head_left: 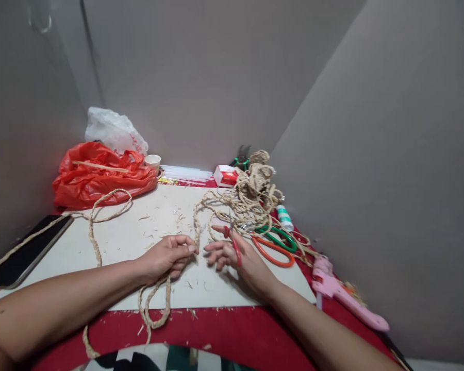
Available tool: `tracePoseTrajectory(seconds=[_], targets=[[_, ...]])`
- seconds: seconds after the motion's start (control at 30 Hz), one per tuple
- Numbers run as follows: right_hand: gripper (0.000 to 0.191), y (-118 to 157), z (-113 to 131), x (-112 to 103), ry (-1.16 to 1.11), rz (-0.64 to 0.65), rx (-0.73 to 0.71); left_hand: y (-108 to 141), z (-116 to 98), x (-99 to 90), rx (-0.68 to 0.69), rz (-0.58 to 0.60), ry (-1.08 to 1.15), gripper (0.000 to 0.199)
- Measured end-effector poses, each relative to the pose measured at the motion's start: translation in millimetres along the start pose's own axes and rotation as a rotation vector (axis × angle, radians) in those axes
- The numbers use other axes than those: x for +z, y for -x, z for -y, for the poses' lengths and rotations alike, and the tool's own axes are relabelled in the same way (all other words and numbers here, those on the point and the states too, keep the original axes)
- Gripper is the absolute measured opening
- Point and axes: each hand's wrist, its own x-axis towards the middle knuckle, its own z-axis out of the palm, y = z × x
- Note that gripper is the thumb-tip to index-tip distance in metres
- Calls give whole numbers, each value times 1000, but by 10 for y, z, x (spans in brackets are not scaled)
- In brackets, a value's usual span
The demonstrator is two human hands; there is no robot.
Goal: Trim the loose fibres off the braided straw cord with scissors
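Note:
My left hand (168,260) pinches a braided straw rope (196,226) between thumb and fingertips above the white board. Part of the rope hangs in loops below this hand, and another stretch runs up to the tangled pile. Close by on the right, my right hand (235,255) carries small red-handled scissors (237,250), their loops around its finger and thumb. Its other fingers are loosely spread and do not touch the rope. The scissor blades point away, toward the pile, and are hard to make out. Behind my right hand lie larger scissors with green and orange handles (274,251).
A rope pile (257,188) fills the board's back right. Red plastic bag (100,170), paper cup (152,161) and clear sticks (187,173) line the back. A phone (23,252) lies left, a pink glue gun (344,293) right. Fibre scraps litter the white board (158,211).

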Motion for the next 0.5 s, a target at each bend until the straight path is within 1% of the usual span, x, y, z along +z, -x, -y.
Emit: tracePoseTrajectory(seconds=[0.07, 0.13, 0.17, 0.27, 0.4, 0.5], targets=[[53, -42, 38, 81, -177, -24, 20, -7, -5, 29, 45, -10, -176, 28], [50, -116, 93, 169, -350, -85, 49, -19, -13, 77, 78, -24, -360, 33], [48, -162, 128, 214, -433, -127, 94, -23, -21, 107, 89, -26, -430, 36], [37, -307, 266, 357, -499, -179, 105, -19, -78, 200, 110, -28, -533, 42], [38, -406, 541, 519, -572, -201, 25, 41, -239, 308, 134, -26, -667, 45], [34, -394, 833, 522, -613, -232, -96, 138, -397, 349, 155, -28, -805, 46]])
